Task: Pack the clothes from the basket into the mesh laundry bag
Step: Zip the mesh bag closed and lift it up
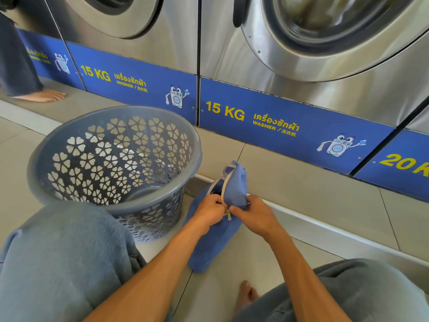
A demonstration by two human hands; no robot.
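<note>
A blue mesh laundry bag [216, 242] stands on the tiled floor, bulging, with its white zipper partly undone near the top. My left hand [210, 211] grips the bag's edge beside the zipper. My right hand [254, 216] pinches the zipper pull and the mesh on the other side. To the left stands a grey plastic basket [162, 212] with flower-shaped holes; no clothes show inside it, only its bare bottom.
Steel washing machines [290, 73] with blue 15 KG panels line the back above a raised tiled step [301, 194]. My knees in grey trousers fill the lower corners, my bare foot [246, 296] is on the floor. Another person's bare foot [44, 95] stands far left.
</note>
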